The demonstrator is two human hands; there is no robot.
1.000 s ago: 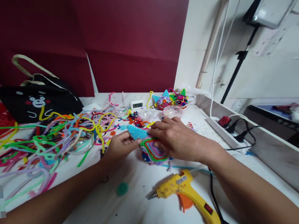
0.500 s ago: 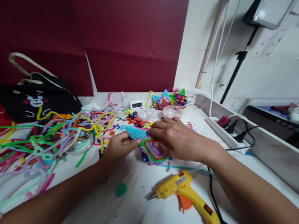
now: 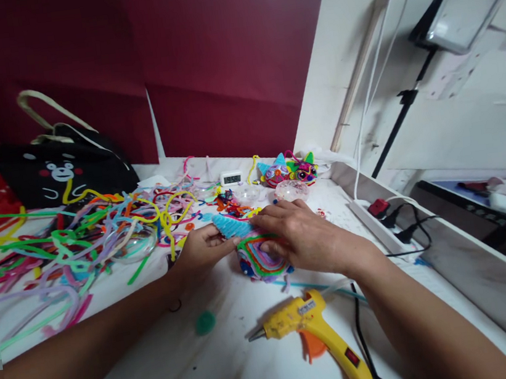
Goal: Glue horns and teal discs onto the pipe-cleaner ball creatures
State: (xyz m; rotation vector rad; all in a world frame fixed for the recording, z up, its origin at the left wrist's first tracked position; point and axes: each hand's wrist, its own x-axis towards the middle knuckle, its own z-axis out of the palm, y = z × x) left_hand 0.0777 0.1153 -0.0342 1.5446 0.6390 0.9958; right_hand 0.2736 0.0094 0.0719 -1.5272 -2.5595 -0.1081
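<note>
Between my hands is a round craft figure (image 3: 262, 256) coiled from multicoloured pipe cleaners, with a blue pointed ear piece (image 3: 232, 224) at its top left. My left hand (image 3: 202, 246) pinches the outer side of the blue ear between thumb and fingers. Over the top and right side of the figure lies my right hand (image 3: 293, 231), its thumb pressed on the coiled side and its fingers wrapped over the top. My right hand hides part of the figure. A yellow hot glue gun (image 3: 308, 325) rests on the table in front, nozzle pointing left.
Tangled pipe cleaners (image 3: 86, 236) spread across the left, before a black bag (image 3: 63, 165). At the back stand a small digital timer (image 3: 232, 178), two finished-looking craft figures (image 3: 274, 173) and a clear plastic dome (image 3: 291, 190). A power strip (image 3: 382, 228) and cables lie right.
Almost nothing differs. Both hands keep their hold on the craft figure, and the view has shifted very slightly.
</note>
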